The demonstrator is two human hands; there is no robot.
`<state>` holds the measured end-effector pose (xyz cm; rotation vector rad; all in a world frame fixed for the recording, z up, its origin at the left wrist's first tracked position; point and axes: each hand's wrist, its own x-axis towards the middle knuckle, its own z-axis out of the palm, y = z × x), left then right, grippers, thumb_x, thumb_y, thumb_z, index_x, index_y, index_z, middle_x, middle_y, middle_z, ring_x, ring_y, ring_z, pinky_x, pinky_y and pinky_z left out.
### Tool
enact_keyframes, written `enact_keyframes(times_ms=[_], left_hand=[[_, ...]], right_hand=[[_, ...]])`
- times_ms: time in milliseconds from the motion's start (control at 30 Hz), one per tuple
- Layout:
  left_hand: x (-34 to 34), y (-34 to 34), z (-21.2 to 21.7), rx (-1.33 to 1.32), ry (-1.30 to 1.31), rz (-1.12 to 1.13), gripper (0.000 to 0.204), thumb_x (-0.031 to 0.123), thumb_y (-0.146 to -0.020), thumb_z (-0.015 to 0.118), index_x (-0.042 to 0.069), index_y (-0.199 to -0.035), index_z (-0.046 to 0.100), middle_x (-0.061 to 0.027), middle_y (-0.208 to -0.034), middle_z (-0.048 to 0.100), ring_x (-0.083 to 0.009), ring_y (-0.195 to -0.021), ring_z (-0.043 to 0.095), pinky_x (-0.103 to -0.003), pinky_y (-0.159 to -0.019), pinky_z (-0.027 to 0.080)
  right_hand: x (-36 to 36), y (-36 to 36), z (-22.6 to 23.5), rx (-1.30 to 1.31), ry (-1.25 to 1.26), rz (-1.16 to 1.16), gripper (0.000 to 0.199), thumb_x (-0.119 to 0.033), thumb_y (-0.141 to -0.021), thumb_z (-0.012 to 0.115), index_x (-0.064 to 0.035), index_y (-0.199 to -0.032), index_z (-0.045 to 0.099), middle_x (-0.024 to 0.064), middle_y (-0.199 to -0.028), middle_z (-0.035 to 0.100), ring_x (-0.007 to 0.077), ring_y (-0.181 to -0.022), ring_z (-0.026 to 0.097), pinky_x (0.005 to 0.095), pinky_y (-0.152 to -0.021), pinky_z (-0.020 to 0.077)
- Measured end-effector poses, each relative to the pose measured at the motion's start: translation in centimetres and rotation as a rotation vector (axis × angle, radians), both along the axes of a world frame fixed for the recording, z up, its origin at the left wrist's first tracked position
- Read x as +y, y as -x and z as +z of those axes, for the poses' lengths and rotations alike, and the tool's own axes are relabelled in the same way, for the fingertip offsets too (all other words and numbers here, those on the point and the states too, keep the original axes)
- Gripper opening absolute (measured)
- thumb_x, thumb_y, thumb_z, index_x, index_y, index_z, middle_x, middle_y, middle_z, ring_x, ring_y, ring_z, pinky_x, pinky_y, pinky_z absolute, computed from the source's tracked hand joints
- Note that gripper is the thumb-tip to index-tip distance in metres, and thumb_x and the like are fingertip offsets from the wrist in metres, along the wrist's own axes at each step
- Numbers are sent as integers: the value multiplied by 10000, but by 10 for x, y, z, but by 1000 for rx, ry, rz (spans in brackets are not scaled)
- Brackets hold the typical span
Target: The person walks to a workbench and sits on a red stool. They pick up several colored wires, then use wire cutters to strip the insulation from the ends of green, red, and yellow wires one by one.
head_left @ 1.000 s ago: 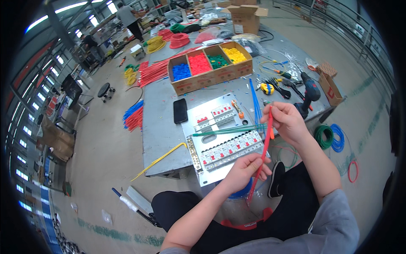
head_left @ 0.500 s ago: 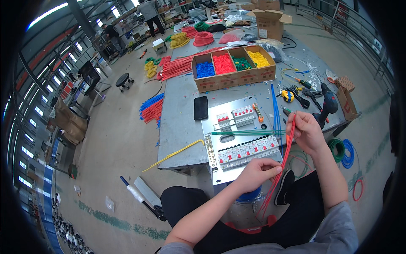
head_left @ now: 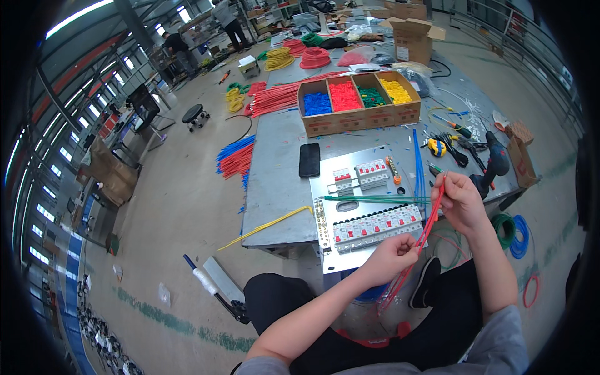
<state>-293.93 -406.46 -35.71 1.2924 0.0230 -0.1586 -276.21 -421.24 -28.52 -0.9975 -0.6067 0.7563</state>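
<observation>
A bundle of thin red wires (head_left: 430, 226) slants down in front of me, its lower ends hanging over my lap. My right hand (head_left: 461, 199) pinches the upper ends between thumb and fingers. Lower down, my left hand (head_left: 394, 255) is closed around the same bundle. Just beyond my hands, a metal mounting plate (head_left: 333, 262) lies at the table's near edge. It carries a long row of circuit breakers (head_left: 378, 226), with two smaller breaker groups (head_left: 372, 170) behind. Green wires (head_left: 375, 199) lie across the plate, and bent yellow wires (head_left: 267, 229) extend off its left side.
A cardboard box (head_left: 362, 120) holds blue, red, green and yellow caps in compartments. A phone (head_left: 309, 160), blue wires (head_left: 418, 164), a tape measure (head_left: 436, 147) and a cordless drill (head_left: 494, 164) lie around the plate. Red wire bundles (head_left: 284, 97) cover the table's left.
The view has shifted slightly, so the table sits a little further right. My left fingers are curled more around the red wires, whose lower ends have swayed. Both hands still hold the bundle.
</observation>
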Motion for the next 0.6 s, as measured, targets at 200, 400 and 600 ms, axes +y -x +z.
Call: enact_keyframes(times_ms=[200, 400, 600], left_hand=[[-7, -6, -7, -111, -90, 58, 88, 84, -977, 585, 58, -946, 507, 36, -755, 514, -42, -667, 483, -245, -588, 401], [-2, 6, 14, -114, -330, 183, 164, 115, -1013, 594, 17, -1144, 605, -28, -751, 544, -77, -661, 499, -275, -609, 411], [3, 3, 11, -271, -513, 308, 222, 142, -992, 615, -6, -1152, 655, -131, -808, 616, -208, -646, 578, -349, -622, 465]], right_hand=[[-10, -3, -18, 8, -5, -90, 297, -294, -1021, 647, -17, -1125, 623, 63, -928, 706, 27, -609, 442, 210, -623, 385], [3, -4, -19, 80, -56, -101, 285, -237, -1051, 593, 15, -1182, 620, 82, -963, 715, 48, -604, 445, 226, -637, 412], [10, -1, -24, 71, -24, -192, 327, -229, -1058, 570, 33, -1249, 611, 93, -981, 729, 54, -657, 475, 219, -660, 416]])
